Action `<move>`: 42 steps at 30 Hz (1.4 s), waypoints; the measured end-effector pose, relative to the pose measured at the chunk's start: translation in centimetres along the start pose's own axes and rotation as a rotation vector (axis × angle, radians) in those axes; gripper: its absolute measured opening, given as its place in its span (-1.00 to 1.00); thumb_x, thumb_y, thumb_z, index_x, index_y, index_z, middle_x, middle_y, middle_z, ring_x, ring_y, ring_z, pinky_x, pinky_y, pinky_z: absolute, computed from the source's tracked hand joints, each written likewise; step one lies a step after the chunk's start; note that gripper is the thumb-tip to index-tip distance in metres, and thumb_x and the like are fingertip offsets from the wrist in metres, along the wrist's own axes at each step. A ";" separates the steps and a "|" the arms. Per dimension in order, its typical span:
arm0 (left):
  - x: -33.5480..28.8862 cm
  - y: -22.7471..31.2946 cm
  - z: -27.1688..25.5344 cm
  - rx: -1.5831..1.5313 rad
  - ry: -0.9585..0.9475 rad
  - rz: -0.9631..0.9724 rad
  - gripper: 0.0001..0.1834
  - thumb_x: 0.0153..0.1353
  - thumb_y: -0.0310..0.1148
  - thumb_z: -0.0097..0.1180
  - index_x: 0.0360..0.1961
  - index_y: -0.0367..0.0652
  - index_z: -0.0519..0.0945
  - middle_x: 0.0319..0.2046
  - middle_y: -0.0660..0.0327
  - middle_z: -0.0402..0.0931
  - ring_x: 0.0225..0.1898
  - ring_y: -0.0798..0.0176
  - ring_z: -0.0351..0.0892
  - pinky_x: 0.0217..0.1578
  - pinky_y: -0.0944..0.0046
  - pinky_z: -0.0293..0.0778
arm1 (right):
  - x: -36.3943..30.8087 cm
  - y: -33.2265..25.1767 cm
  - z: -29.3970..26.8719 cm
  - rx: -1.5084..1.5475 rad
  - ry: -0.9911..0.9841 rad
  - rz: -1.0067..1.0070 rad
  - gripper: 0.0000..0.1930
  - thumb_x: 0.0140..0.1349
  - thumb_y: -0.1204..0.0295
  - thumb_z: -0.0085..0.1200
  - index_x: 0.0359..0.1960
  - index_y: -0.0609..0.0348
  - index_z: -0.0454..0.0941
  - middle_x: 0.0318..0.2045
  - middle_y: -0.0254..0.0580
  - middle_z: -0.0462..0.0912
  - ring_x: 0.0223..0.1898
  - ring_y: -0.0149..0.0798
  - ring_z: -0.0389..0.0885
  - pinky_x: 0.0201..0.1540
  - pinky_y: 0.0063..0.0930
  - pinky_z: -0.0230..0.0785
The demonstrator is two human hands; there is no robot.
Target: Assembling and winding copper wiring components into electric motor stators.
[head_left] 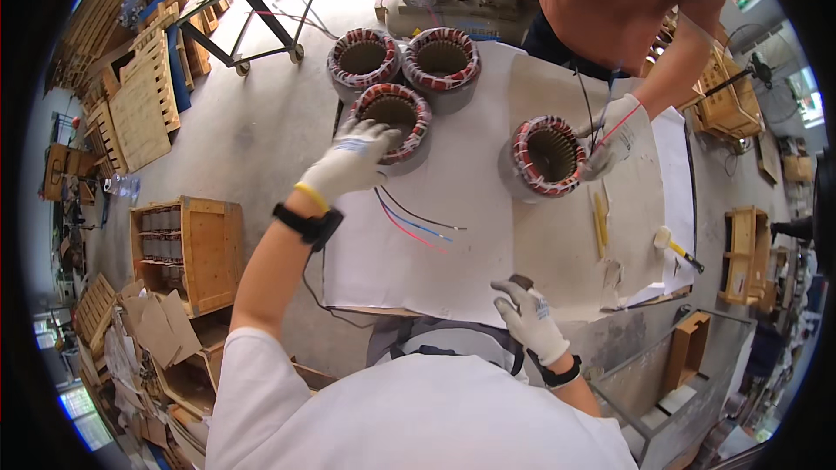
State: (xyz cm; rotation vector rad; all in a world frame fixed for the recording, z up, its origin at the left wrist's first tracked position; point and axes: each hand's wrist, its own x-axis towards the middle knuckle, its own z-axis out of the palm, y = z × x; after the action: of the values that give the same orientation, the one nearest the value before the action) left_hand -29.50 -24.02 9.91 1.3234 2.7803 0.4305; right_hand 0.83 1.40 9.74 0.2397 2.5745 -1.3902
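Three motor stators with red-and-white laced windings stand at the table's far left. On the nearest stator (407, 150), my left hand (350, 161) in a white glove has its fingers curled over the rim, by the bore. Black, blue and red lead wires (409, 224) trail from below that hand across the white sheet. My right hand (533, 322), also gloved, is raised over the table's near edge. Its bent fingers pinch a small dark piece (521, 281) whose kind I cannot make out. Another stator (550, 157) stands to the right, under a co-worker's gloved hands.
The co-worker (623, 4) stands across the table (453, 287). A mallet (675, 248) and yellow strips (601, 222) lie on the right side. A wooden crate (213, 252) stands on the floor at left, a wheeled metal stand (252, 30) beyond it, and a metal bin (723, 357) at right.
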 end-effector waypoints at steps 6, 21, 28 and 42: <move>2.6 -0.6 2.8 0.125 -0.306 -0.001 -0.42 0.02 0.06 0.22 -0.09 -0.20 0.57 -0.23 -0.01 0.63 -0.12 -0.04 0.61 0.04 0.00 0.39 | 4.6 -7.0 2.7 -0.082 0.097 -0.180 -0.74 0.16 0.39 0.06 -0.13 0.21 0.56 -0.29 0.05 0.55 -0.31 0.09 0.53 -0.21 -0.13 0.34; -3.8 1.1 7.8 0.158 0.057 0.012 -0.61 0.10 0.03 0.17 -0.31 -0.09 0.61 -0.41 0.17 0.66 -0.22 0.15 0.63 0.13 0.19 0.27 | 6.6 -7.4 4.2 -0.157 0.177 -0.094 -0.70 0.18 0.23 0.06 -0.25 0.24 0.61 -0.45 -0.01 0.63 -0.33 0.01 0.60 -0.18 -0.19 0.40; -6.9 0.3 7.4 0.069 0.046 0.088 -0.51 0.00 -0.03 0.23 -0.12 -0.13 0.63 -0.17 0.12 0.64 0.01 0.11 0.53 0.24 0.15 0.19 | 7.4 -4.8 3.3 -0.065 0.182 0.025 -0.60 0.24 0.09 0.03 -0.23 0.22 0.60 -0.32 0.04 0.63 -0.21 0.02 0.57 -0.11 -0.19 0.39; -13.7 8.4 11.5 -1.459 -0.080 -0.606 -0.24 0.24 0.09 0.10 0.20 -0.35 0.28 0.05 -0.05 0.41 0.08 0.12 0.39 0.15 0.21 0.26 | 25.2 -4.1 8.4 -0.035 0.133 -0.150 -0.39 0.33 -0.10 -0.19 0.09 0.21 0.45 0.02 0.20 0.52 0.11 0.18 0.44 0.15 -0.14 0.29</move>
State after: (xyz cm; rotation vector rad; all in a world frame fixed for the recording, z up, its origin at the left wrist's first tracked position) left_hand -12.75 -26.76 -0.13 0.1289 1.6843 1.7113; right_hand -23.62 -6.71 2.10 0.1406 2.7737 -1.4226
